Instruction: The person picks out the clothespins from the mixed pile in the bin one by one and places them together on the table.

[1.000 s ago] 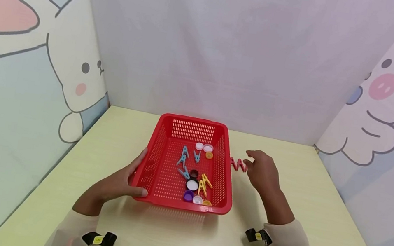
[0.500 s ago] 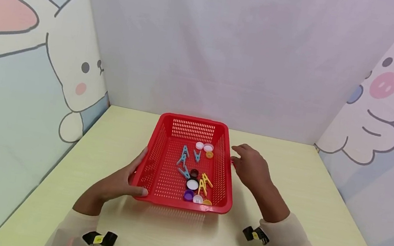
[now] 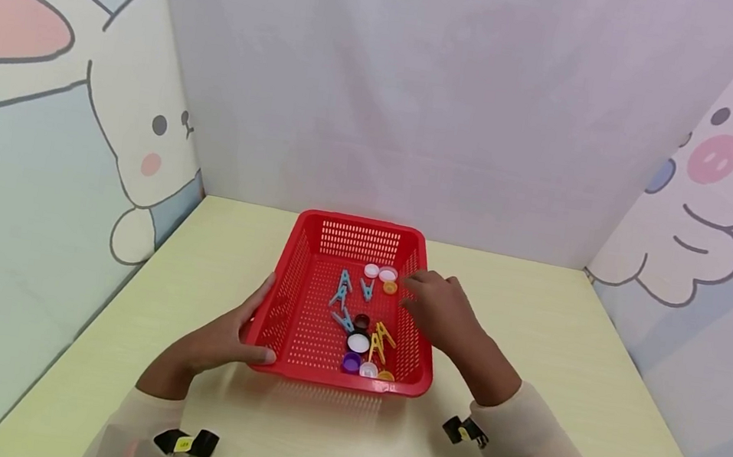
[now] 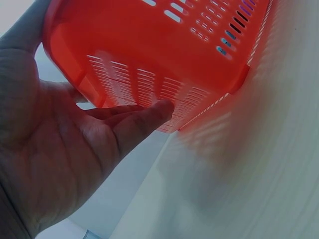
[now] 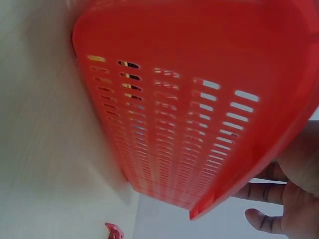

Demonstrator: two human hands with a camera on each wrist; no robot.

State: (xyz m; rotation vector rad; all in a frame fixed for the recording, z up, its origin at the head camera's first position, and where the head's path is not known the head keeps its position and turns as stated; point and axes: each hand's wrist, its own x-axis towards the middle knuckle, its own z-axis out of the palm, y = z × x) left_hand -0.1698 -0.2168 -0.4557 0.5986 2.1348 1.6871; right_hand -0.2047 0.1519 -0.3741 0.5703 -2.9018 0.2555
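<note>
A red perforated plastic basket (image 3: 290, 303) stands on the table. My left hand (image 3: 223, 337) grips its near left corner, thumb over the rim and fingers along the outside wall, as the left wrist view also shows. My right hand (image 3: 442, 312) is over the right rim, its fingertips reaching inside the basket. In the right wrist view the basket wall hides its thumb and foremost fingers, so whether they hold anything does not show. A red clothespin (image 5: 113, 230) lies on the table outside the basket. Blue clothespins (image 3: 340, 297) and yellow clothespins (image 3: 377, 343) lie inside.
Several bottle caps lie in the basket, among them a purple cap (image 3: 351, 363), a black-rimmed white cap (image 3: 357, 343) and an orange cap (image 3: 390, 287). The pale wooden table (image 3: 535, 320) meets a plain back wall (image 3: 410, 111) and cartoon-printed side walls.
My right hand has moved left from beside the basket to over its right rim. Two red clothespins seen on the table earlier no longer show in the head view. My left hand stays put.
</note>
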